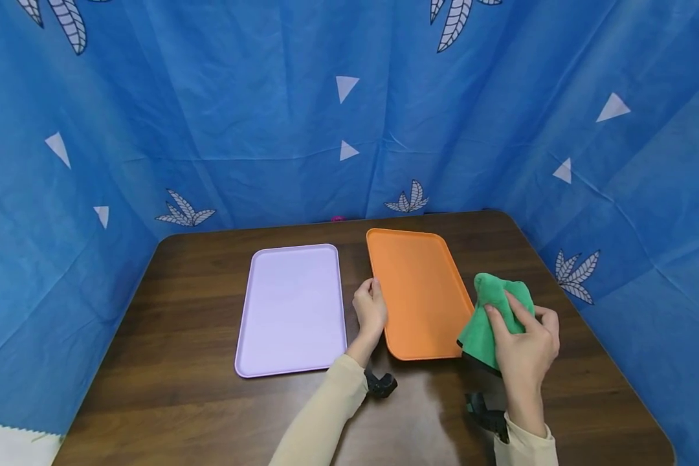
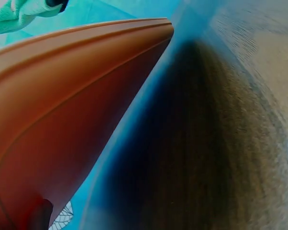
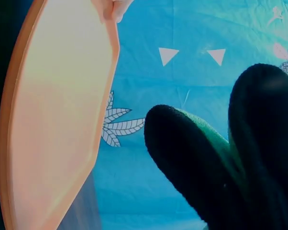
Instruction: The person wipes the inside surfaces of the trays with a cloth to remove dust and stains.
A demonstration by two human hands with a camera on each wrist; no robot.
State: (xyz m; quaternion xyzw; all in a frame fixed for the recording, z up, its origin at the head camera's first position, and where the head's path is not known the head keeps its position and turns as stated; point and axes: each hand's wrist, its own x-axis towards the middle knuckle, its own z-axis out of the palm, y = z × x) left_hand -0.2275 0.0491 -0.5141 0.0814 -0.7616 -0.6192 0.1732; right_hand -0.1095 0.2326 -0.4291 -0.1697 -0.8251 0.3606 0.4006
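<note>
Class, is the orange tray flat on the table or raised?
Raised, at least partly: the left hand grips the orange tray, whose underside shows in the left wrist view.

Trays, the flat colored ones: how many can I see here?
2. A lavender tray lies flat on the table; an orange tray, to its right, is tilted up, its left edge held by the left hand. No others show.
</note>
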